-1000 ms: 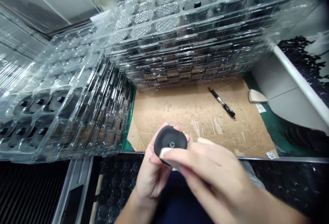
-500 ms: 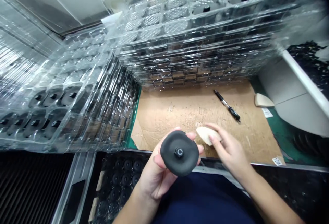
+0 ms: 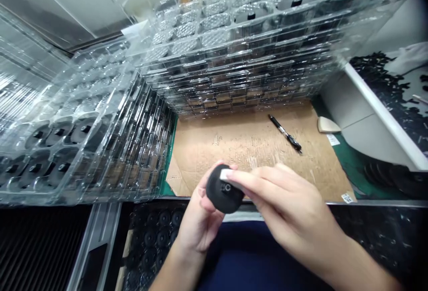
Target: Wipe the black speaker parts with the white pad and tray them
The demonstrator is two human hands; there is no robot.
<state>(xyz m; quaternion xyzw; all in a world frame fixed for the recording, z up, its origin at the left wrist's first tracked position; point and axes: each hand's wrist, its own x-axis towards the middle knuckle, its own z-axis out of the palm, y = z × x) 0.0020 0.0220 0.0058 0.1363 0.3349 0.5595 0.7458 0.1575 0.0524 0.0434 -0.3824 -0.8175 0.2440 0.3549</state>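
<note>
Two hands meet over the near edge of the cardboard sheet [image 3: 247, 148] that covers the middle of the table. The left hand [image 3: 197, 224] grasps a round black part [image 3: 223, 190] from below and behind, with its fingers curled around the rim, and the face with a small centre stud looks up toward the camera. The right hand [image 3: 290, 219] comes from the right side and its fingers close on a small pale piece [image 3: 225, 174], which touches the upper edge of the black part. Most of this pale piece is hidden by the fingers, so I cannot tell its full shape.

On the far right part of the cardboard lies a black pen [image 3: 285, 133], well apart from both hands. Just beside the right edge of the cardboard rests a pale wedge [image 3: 327, 125] on the green mat [image 3: 347, 161]. Stacks of clear plastic trays [image 3: 234, 59] stand along the far edge, and another stack [image 3: 83, 139] stands along the left edge; some pockets contain similar black parts. Below the near edge a dark bin [image 3: 157, 233] holds more black parts.
</note>
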